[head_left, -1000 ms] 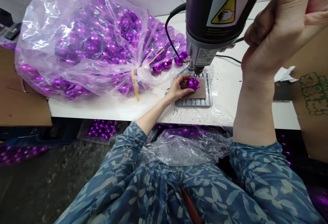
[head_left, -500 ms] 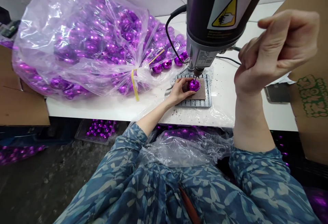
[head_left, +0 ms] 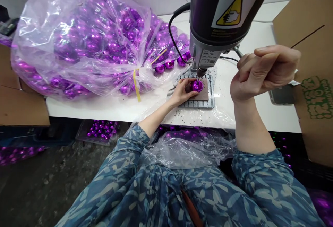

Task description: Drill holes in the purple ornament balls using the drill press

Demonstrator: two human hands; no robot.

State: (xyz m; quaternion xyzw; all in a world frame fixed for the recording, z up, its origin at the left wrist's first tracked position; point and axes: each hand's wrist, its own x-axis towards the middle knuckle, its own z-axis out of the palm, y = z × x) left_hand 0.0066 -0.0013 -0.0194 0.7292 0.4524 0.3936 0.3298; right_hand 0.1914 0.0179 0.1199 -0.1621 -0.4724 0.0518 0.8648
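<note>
Between the thumb and fingers of my left hand [head_left: 181, 92] is a shiny purple faceted ball [head_left: 197, 86]. The ball sits on a brown square board [head_left: 203, 96] over the grey slotted base [head_left: 212, 103] of a drill press [head_left: 218, 19]. From its chuck [head_left: 201, 72] a thin bit comes down to the top of the ball; I cannot tell how deep it reaches. My right hand [head_left: 262, 71] is closed around the drill press lever [head_left: 237, 51], whose metal rod shows only at the machine's side; its grip is hidden by my fingers.
A big tied clear bag [head_left: 85, 46] of purple balls fills the table's left side, several balls [head_left: 169, 64] beside it. Cardboard boxes [head_left: 312, 92] stand at both sides. A dark phone-like object [head_left: 281, 97] lies at right. Plastic film [head_left: 192, 150] covers my lap; a tub [head_left: 100, 130] sits below.
My right hand has come down and slightly left with the lever. My left hand and the ball stay in place under the bit.
</note>
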